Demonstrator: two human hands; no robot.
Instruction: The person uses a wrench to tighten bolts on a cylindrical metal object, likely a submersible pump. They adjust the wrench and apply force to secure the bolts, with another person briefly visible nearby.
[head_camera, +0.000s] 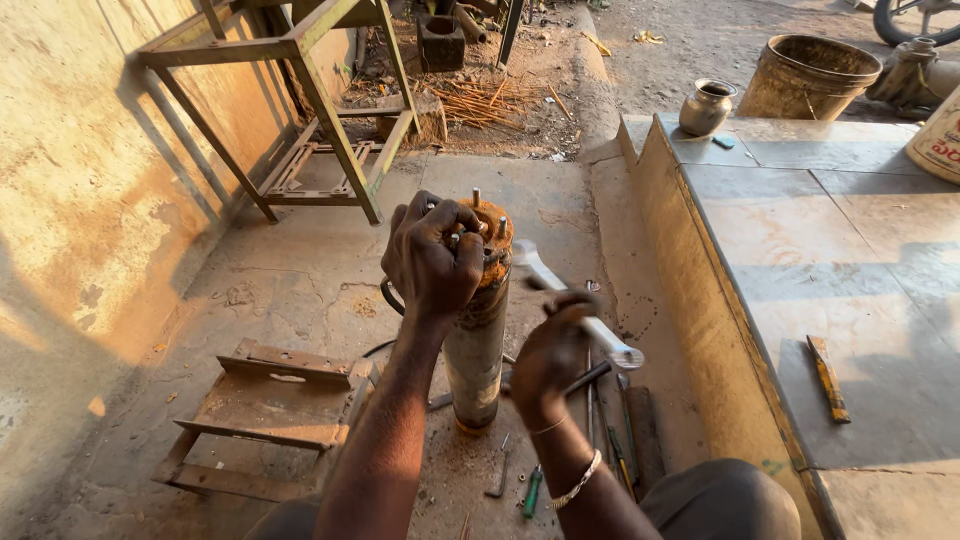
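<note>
So right up close, loose hand tools (600, 440) lie scattered on the concrete floor (300, 290) by the person's knees: a green-handled screwdriver, a hex key and a few rods.

The work itself is a rusty metal cylinder (476, 350) standing upright on the floor, between the two arms. Its orange, corroded top cap (488, 235) has several studs sticking up. The left hand (432, 262) is curled tight over the cap, its grip closed around the studs or a nut there; exactly what the fingers pinch is hidden. The right hand (552, 350) has a closed grip on a silver spanner (575, 310), whose head sits right against the cap's edge.

As for progress, I'd guess it's early to middle: the cap is on the cylinder and studs still stand up from it, so fasteners look like they have yet to be worked through.

To the left lies a flat rusty steel frame (275, 400). On the right is a raised tiled platform (800, 260) with a yellow-handled tool (828, 378) lying on it. Further back stand an angle-iron stand (300, 100) by the yellow wall, a small metal pot (706, 106), a dirty bucket (808, 76) and scrap piled up.
</note>
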